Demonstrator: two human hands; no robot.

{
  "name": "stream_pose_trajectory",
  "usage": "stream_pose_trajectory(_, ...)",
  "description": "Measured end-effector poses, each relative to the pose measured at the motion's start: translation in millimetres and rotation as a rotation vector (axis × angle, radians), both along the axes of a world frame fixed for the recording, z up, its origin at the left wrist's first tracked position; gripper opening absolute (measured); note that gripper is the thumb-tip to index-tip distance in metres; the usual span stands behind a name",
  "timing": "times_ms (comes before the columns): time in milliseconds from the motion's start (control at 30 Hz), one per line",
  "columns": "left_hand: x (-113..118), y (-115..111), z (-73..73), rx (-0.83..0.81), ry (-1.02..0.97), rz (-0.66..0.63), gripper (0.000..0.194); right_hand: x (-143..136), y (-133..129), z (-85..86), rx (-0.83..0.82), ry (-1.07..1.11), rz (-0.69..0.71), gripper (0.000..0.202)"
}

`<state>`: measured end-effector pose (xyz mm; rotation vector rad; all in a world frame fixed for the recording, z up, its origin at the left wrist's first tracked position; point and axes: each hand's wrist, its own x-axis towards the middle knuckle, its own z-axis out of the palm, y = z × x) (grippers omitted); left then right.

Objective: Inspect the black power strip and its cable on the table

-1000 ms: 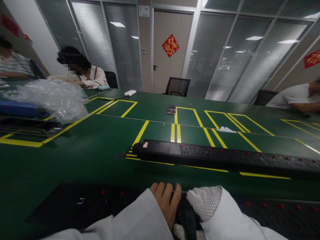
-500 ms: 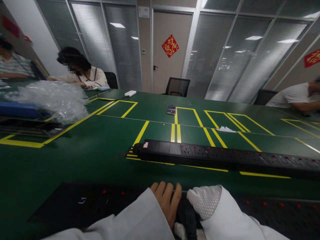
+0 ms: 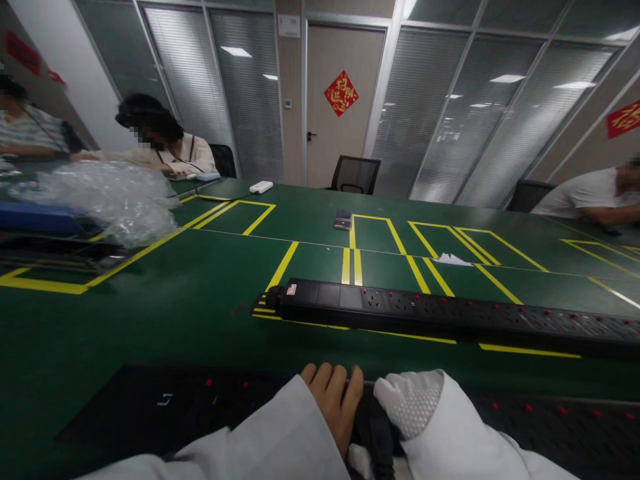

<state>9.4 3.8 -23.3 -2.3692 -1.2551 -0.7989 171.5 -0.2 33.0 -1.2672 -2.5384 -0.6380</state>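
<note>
A long black power strip (image 3: 165,400) with red lights lies along the near side of the green table (image 3: 200,327). My left hand (image 3: 335,403), bare, rests on it with the fingers over its far edge. Just to the right, my right hand (image 3: 407,407) wears a white glove and is closed around a black plug with a thick cable (image 3: 377,433), at the strip. How far the plug sits in a socket is hidden. A second black power strip (image 3: 425,303) lies farther back, parallel to the first.
Crumpled clear plastic (image 3: 110,200) and a blue object (image 3: 40,219) are at the left. A small dark box (image 3: 343,220), white paper (image 3: 451,259) and a white device (image 3: 261,187) lie farther back. People sit at the far left and far right.
Both my hands keep their place on the near strip. At the far left, a seated person's arm has shifted slightly left.
</note>
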Motion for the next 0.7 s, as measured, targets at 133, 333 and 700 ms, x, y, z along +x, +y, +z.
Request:
stream_pose_trajectory(133,-2,-2,4.8,-0.045,0.043,-0.01,0.028,0,-1,2.7,-0.018,-0.022,0.001,0.012)
stream_pose_trajectory(333,-4,-6,15.2,-0.11,0.103,-0.013,0.029,-1,0,-1.1,-0.007,-0.014,-0.025,0.01)
stream_pose_trajectory(700,-3,-4,10.5,-0.106,0.075,-0.015,0.026,-3,-1,2.8,-0.041,0.01,-0.032,0.011)
